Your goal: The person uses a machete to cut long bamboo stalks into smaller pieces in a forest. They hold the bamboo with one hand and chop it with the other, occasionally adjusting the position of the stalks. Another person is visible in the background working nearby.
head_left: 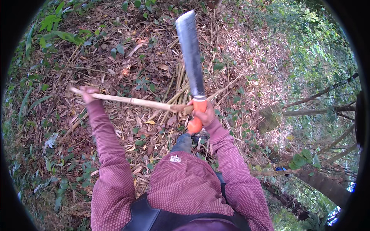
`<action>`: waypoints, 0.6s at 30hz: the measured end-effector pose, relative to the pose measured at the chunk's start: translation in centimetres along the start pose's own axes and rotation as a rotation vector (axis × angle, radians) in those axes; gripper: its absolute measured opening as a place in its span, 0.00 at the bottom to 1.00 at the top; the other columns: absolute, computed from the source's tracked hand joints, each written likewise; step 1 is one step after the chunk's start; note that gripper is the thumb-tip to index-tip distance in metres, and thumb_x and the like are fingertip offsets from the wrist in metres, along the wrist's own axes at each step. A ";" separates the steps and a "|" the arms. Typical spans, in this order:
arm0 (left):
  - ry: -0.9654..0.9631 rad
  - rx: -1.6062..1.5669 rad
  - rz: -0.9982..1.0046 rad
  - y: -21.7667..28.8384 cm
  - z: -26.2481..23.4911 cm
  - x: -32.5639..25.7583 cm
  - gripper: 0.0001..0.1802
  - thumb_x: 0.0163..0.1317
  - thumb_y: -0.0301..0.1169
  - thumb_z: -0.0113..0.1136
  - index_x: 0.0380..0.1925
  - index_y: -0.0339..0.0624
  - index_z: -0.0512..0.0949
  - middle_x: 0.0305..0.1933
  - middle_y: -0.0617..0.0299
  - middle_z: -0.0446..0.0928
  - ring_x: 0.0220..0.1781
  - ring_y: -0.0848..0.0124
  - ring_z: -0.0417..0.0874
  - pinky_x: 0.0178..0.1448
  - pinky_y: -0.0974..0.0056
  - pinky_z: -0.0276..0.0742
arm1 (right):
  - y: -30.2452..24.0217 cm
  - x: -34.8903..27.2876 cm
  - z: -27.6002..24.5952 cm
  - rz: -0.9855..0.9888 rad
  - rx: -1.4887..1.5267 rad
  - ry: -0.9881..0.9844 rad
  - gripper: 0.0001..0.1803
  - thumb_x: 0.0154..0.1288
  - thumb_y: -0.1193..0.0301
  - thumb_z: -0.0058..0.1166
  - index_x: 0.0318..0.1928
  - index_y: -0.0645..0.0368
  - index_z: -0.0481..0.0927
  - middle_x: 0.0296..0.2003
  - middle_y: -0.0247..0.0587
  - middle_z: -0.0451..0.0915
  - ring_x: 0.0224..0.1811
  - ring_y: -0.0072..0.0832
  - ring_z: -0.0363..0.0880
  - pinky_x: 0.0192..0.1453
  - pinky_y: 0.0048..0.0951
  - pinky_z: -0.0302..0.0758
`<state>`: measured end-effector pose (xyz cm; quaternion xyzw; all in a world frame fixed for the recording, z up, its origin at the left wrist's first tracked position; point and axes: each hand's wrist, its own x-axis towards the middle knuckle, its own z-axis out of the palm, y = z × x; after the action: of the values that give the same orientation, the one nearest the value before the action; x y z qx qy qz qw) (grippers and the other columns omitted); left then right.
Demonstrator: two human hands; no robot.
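My left hand (89,94) is closed around a pale bamboo stick (133,101) near its far left end. The stick runs almost level across in front of me, and its darker right end comes up to my other hand. My right hand (207,114) grips the orange handle of a machete (191,57). The wide dark blade points up and away from me, its tip lighter and slightly blurred. Whether the fingers of my right hand also touch the stick, I cannot tell. Beyond the stick's right end, several cut sticks (180,79) lie on the ground.
Dry leaves and bamboo litter (127,73) cover the ground, with small green plants among them. To the right stand tree trunks (325,188) and bare branches (308,112). Broad green leaves (58,32) grow at the upper left. My boot (198,139) shows below the handle.
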<state>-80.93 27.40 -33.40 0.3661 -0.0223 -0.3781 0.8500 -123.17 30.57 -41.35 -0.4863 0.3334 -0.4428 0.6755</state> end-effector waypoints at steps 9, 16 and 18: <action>-0.130 0.543 -1.336 -22.1 -14.0 -19.3 0.36 0.60 0.61 0.28 0.29 0.40 0.74 0.18 0.64 0.69 0.21 0.70 0.74 0.26 0.64 0.75 | -7.2 2.7 -4.1 -0.489 0.050 0.473 0.10 0.50 0.77 0.52 0.35 0.64 0.73 0.31 0.37 0.75 0.33 0.23 0.74 0.40 0.24 0.72; -0.128 -0.203 -0.779 -18.9 0.6 -18.5 0.19 0.61 0.46 0.47 0.29 0.39 0.73 0.22 0.58 0.76 0.20 0.75 0.78 0.20 0.76 0.79 | -4.7 0.8 -5.3 -0.454 -0.017 0.551 0.12 0.49 0.80 0.49 0.38 0.65 0.72 0.33 0.42 0.75 0.36 0.28 0.76 0.46 0.28 0.72; -0.193 -0.245 -0.555 -17.3 0.7 -14.5 0.20 0.63 0.46 0.44 0.28 0.39 0.72 0.22 0.59 0.75 0.18 0.77 0.77 0.19 0.77 0.77 | -4.3 0.2 -5.7 -0.509 -0.024 0.496 0.12 0.48 0.80 0.48 0.37 0.64 0.72 0.33 0.43 0.75 0.38 0.29 0.75 0.48 0.31 0.71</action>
<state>-102.29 28.79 -40.51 0.2157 0.0435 -0.6287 0.7459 -129.30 27.78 -39.01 -0.4397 0.3605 -0.6975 0.4361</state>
